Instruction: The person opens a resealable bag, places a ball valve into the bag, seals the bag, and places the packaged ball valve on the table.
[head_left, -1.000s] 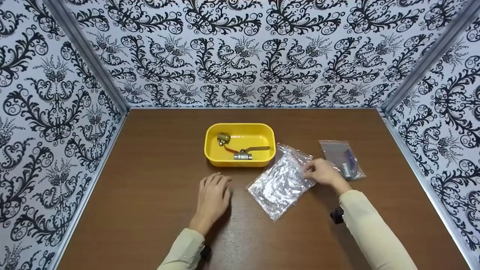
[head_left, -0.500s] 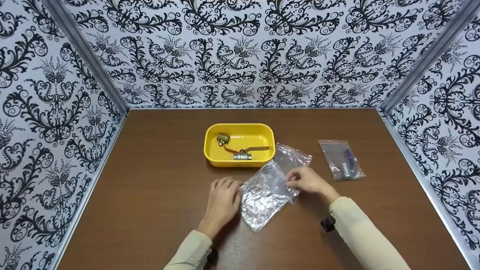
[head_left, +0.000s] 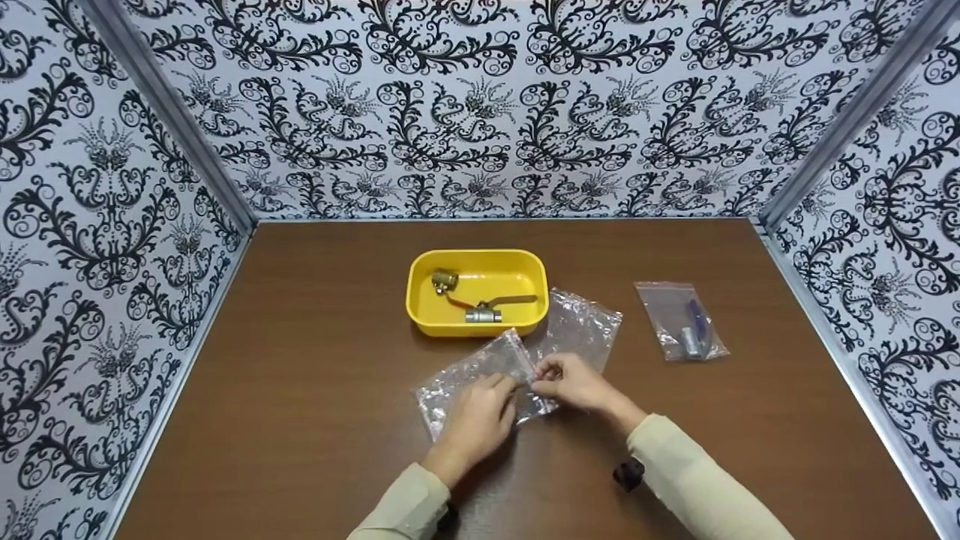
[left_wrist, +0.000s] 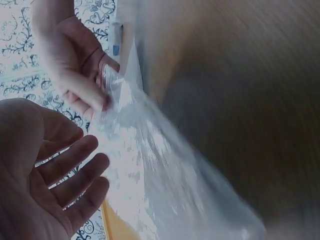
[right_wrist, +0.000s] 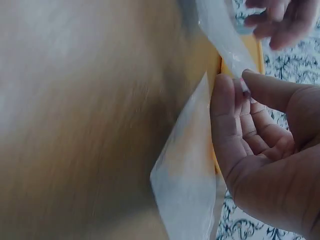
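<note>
My right hand (head_left: pixel 576 384) pinches the zip-top edge of a clear plastic bag (head_left: pixel 459 384) between thumb and fingers. In the right wrist view, that edge passes between the thumb and index fingertips. The bag spreads left in front of the yellow bin and looks flat, with no contents showing. My left hand (head_left: pixel 478 421) overlaps the bag in the head view. In the left wrist view its fingers (left_wrist: pixel 82 172) are loosely bent and spread beside the plastic, gripping nothing. A second clear bag (head_left: pixel 579 330) lies on the table behind the right hand, by the bin's right corner.
A yellow bin (head_left: pixel 478 330) stands mid-table, holding a brass fitting (head_left: pixel 444 280) and a lever-handled ball valve (head_left: pixel 484 315). To the right lies a zip bag (head_left: pixel 667 304) with a metal piece and a purple item inside. Patterned walls enclose the brown table (head_left: pixel 315 360).
The right hand has drawn the bag left and toward me, off the second bag. My left hand has moved right, from beside the bag to over it. The bin stays put.
</note>
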